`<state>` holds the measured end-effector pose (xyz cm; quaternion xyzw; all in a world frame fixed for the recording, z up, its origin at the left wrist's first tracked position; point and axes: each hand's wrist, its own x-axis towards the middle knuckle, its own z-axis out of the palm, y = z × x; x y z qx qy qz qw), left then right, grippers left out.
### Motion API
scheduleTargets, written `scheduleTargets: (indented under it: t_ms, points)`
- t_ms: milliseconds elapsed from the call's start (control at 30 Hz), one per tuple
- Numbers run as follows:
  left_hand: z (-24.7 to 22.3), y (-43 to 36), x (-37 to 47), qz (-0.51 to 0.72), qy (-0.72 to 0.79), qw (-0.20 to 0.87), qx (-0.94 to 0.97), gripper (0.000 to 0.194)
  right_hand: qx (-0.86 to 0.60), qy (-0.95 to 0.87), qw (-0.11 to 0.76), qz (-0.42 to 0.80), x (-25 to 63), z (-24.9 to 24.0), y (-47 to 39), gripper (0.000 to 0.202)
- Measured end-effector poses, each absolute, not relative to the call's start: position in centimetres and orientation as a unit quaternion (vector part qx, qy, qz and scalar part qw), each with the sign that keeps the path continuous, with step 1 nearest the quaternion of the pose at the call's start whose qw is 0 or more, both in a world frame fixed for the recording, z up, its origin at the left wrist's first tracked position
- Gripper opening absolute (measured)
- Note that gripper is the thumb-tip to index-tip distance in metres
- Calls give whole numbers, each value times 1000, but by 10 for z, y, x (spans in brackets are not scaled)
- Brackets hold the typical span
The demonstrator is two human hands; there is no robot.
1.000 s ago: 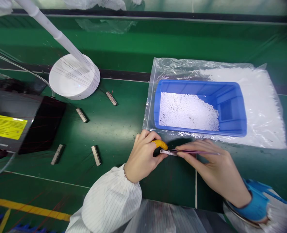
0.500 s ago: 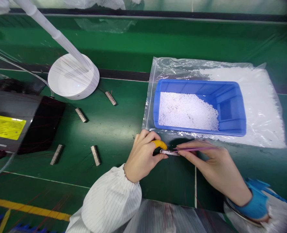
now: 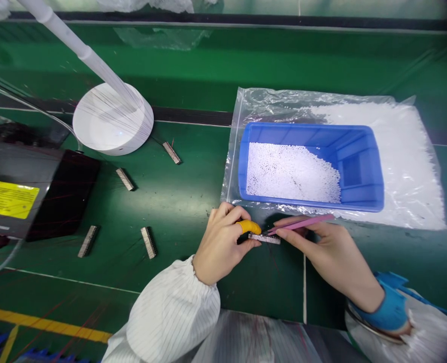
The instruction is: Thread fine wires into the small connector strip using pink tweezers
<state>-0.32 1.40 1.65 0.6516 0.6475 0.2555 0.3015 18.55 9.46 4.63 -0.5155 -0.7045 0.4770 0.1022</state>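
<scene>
My left hand [image 3: 223, 244], with a yellow cot on one finger, pinches the left end of a small pale strip [image 3: 266, 239] with dark pins along its upper edge. Pink tweezers [image 3: 304, 222] are gripped in my right hand [image 3: 331, 252], their tips at the strip's upper edge beside the yellow cot. The strip lies roughly level, just in front of a blue bin [image 3: 310, 205] that holds many tiny white pieces [image 3: 291, 174]. A blue band circles my right wrist. The exact contact of the tweezer tips is too small to tell.
Several similar strips, one of them here [image 3: 148, 242], lie on the green table [image 3: 193, 201] to the left. A white round container [image 3: 113, 121] stands behind them, beside a dark machine [image 3: 30, 191] with a yellow label. A clear bag of white pieces [image 3: 408, 161] lies under the bin.
My right hand has moved slightly left, and the tweezers are tilted more steeply, with their tips nearer the yellow cot. My left hand has hardly moved.
</scene>
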Motion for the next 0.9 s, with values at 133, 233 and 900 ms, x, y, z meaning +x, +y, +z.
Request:
scheduleTargets:
  t_ms: [133, 233, 900]
  points:
    - [16, 14, -3, 253, 644, 285, 664, 17, -526, -681, 95, 501, 185, 46, 96, 34]
    - [17, 13, -3, 251, 638, 273, 675, 17, -534, -669, 82, 510, 184, 46, 98, 37]
    - [9, 7, -2, 276, 624, 208, 701, 18, -531, -666, 68, 520, 182, 47, 101, 39]
